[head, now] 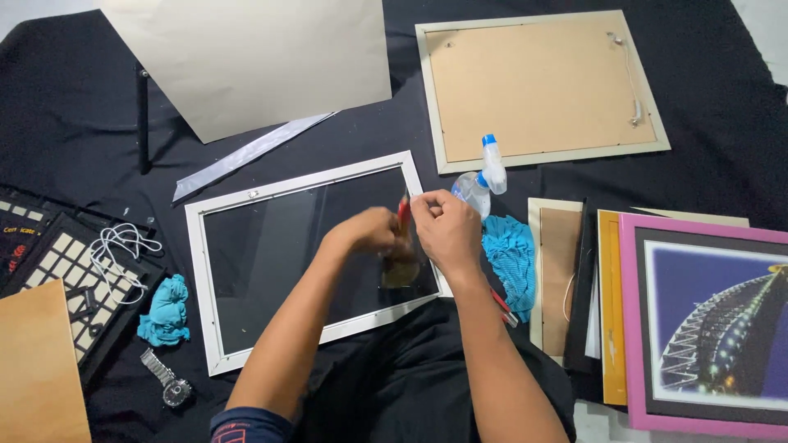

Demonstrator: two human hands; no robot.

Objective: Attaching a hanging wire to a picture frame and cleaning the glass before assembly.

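Near edge of black cloth-covered worktop (714,98):
- Silver metal wristwatch (167,382), laid loose at near left.
- Crumpled teal cloth (165,309), just beyond the watch.
- Stack of upright-edged picture frames, pink-framed night photograph (706,320) foremost, at near right.

Middle:
- White rectangular picture frame with glass pane (215,287), laid flat, centre of worktop; backing board absent, dark cloth visible through the glass.
- Left hand (369,232), closed around a red-handled tool (403,212) over the frame's right edge; blade end blurred, kind not determinable.
- Right hand (446,230), fingers pinched narrowly at the same spot, touching the tool's top.
- Second teal cloth (509,254) and clear spray bottle with blue nozzle (484,176), just right of the frame.

Far edge:
- Beige-framed picture (542,86), face down, backing fitted, hanging cord attached.
- Large beige card sheet (254,57), far left.

Progress, judged: frame opened and emptied; glass in place; work at right edge unfinished; backing and picture not yet refitted.
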